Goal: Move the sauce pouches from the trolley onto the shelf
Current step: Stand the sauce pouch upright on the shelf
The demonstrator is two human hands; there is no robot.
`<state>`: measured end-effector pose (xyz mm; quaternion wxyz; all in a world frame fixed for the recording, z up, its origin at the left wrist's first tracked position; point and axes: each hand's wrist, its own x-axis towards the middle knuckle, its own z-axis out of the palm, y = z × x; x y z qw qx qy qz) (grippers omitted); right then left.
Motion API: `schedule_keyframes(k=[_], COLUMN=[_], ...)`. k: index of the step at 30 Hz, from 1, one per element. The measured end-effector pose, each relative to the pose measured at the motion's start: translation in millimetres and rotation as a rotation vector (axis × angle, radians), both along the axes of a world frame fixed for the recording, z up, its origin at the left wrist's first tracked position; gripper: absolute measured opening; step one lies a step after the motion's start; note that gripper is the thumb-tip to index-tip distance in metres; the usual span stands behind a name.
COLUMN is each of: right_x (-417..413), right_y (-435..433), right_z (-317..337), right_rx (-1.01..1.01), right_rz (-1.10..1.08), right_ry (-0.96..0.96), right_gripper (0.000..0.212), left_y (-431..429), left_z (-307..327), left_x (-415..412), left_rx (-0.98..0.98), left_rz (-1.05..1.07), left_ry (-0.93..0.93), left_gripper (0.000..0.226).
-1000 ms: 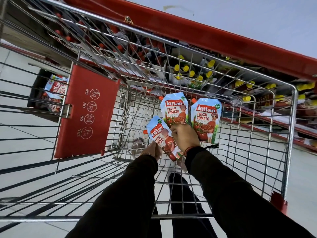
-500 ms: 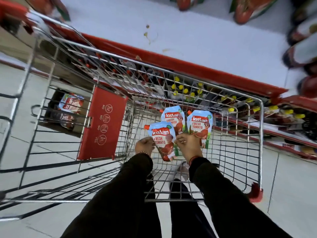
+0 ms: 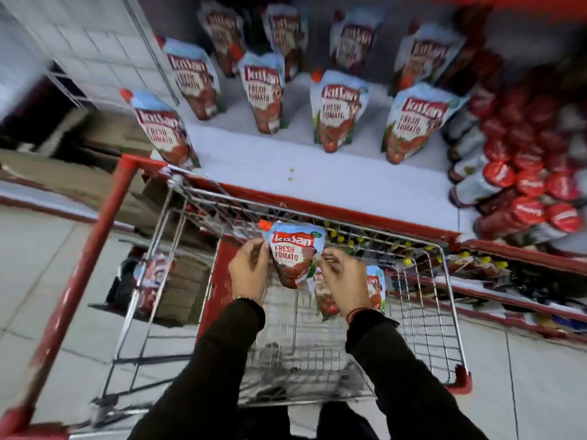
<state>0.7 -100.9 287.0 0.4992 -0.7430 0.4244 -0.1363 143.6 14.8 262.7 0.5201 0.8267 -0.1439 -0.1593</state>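
Note:
Both of my hands hold one Kissan tomato sauce pouch (image 3: 293, 254) above the wire trolley (image 3: 444, 312). My left hand (image 3: 249, 269) grips its left edge and my right hand (image 3: 344, 281) pinches its right edge. Under my right hand two more pouches (image 3: 324, 296) show, partly hidden; I cannot tell whether that hand holds them. The white shelf (image 3: 333, 182) with a red front lip lies just beyond the trolley. Several matching pouches (image 3: 338, 111) stand upright on it in rows.
Red-capped bottles (image 3: 524, 173) are stacked at the shelf's right end. A lower shelf with yellow-capped bottles (image 3: 476, 258) shows through the trolley's wire. The trolley's red handle bar (image 3: 79, 281) runs down the left. A box with pouches (image 3: 152, 281) sits on the floor at left.
My view has swung up, and the shelf top is now in sight. The front pouch has risen from inside the basket to the trolley's far rim, held by both hands.

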Motion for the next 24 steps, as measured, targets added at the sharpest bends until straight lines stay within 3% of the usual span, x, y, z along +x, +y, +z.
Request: schedule_keyframes(k=[7,11,17,24], right_x=[85,135,186,187], right_y=[-26,-45,-58,-52], right_z=[62,74,71,53], right_rx=[-0.227,-0.209,-0.202,-0.186], right_rz=[-0.091,-0.113,-0.114,-0.084], right_ry=[-0.171,-0.222,-0.192,-0.133], right_gripper=[0.012,0.012,0.01,0.011], left_y=[-29,-48,-66,-59], left_z=[77,102,102,73], left_x=[82,127,174,178], left_rx=[-0.147,-0.183,-0.125,-0.063], left_rz=[-0.001,0.004,0.018,0.031], left_ry=[-0.251,-0.296,-0.236,-0.185], left_gripper=[0.014,0.017,0.019,0.018])
